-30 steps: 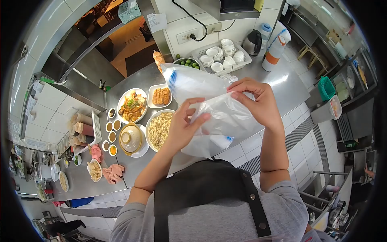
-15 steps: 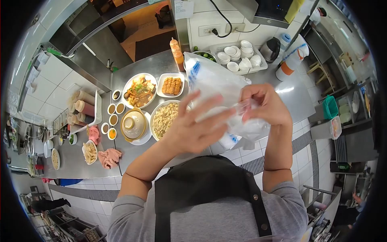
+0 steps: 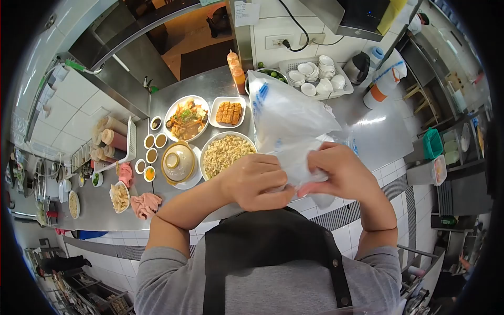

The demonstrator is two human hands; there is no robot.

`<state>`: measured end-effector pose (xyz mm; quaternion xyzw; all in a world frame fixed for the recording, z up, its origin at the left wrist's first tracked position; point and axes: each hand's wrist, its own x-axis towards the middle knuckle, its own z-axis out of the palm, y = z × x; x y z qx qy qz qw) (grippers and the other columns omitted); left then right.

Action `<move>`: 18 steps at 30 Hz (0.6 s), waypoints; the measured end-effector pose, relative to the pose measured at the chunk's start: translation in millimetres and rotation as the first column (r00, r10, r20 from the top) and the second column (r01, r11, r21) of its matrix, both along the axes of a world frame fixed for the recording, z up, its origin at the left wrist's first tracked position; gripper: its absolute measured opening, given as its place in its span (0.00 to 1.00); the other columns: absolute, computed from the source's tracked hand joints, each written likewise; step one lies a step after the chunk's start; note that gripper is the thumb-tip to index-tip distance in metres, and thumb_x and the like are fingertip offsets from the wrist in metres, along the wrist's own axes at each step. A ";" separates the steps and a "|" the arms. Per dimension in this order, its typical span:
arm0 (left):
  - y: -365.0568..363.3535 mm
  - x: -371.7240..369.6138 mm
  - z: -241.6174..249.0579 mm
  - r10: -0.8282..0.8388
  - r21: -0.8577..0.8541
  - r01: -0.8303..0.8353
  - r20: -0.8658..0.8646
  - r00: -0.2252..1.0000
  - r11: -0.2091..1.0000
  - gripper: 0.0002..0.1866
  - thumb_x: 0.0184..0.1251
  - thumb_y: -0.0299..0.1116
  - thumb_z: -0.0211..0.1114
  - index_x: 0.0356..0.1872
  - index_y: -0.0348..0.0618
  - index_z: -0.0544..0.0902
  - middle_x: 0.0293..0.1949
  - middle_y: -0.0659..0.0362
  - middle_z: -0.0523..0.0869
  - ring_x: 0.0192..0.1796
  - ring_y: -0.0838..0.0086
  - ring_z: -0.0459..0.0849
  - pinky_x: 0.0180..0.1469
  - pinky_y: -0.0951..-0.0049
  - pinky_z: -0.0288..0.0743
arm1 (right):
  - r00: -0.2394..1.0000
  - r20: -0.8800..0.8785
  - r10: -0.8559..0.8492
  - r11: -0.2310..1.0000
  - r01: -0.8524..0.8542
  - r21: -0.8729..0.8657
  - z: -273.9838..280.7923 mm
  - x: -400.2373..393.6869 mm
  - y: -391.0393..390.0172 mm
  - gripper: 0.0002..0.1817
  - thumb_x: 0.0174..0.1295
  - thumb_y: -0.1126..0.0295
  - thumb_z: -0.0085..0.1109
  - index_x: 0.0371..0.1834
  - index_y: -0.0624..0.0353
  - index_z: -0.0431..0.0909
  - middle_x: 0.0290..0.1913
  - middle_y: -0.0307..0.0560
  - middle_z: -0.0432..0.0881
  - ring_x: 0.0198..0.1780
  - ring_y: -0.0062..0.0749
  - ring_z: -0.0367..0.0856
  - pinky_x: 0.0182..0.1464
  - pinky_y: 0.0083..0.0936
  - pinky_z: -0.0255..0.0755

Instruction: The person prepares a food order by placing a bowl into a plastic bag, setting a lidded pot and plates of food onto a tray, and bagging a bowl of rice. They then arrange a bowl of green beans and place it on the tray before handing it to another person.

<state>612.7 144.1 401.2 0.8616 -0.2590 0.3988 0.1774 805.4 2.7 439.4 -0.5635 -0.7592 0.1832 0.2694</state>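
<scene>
A clear plastic bag with blue print [image 3: 291,113] spreads over the steel counter in front of me. My left hand [image 3: 257,182] is closed, its fingers curled on the near edge of the plastic. On the other side my right hand [image 3: 338,170] pinches the crumpled plastic between thumb and fingers. A large bowl of fried rice [image 3: 226,152] lies just beyond my left hand. Left of it stands a lidded clay pot [image 3: 178,163]. Farther back are a bowl of saucy food [image 3: 187,118] and a white dish of sliced fried food [image 3: 229,113].
Small sauce cups [image 3: 151,155] line the counter's left part, near pink cloths [image 3: 145,205]. Sauce bottles [image 3: 237,76], a basket of white cups [image 3: 315,79], a kettle [image 3: 357,68] and an orange-banded jug [image 3: 379,92] stand at the back. Distant people are partly visible.
My left hand was spread and blurred over the bag; now it has closed on the plastic. My right hand has moved down slightly, still gripping plastic. The view has shifted a little.
</scene>
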 end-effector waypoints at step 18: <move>110.9 57.8 -16.3 0.314 -0.613 -0.513 -0.409 0.856 0.601 0.06 0.67 0.27 0.66 0.33 0.34 0.84 0.35 0.60 0.78 0.26 0.82 0.78 0.26 0.79 0.71 | 0.291 -0.891 -0.349 0.619 0.786 0.014 -99.4 22.4 28.7 0.05 0.61 0.76 0.66 0.31 0.65 0.80 0.42 0.41 0.74 0.22 0.14 0.69 0.21 0.14 0.62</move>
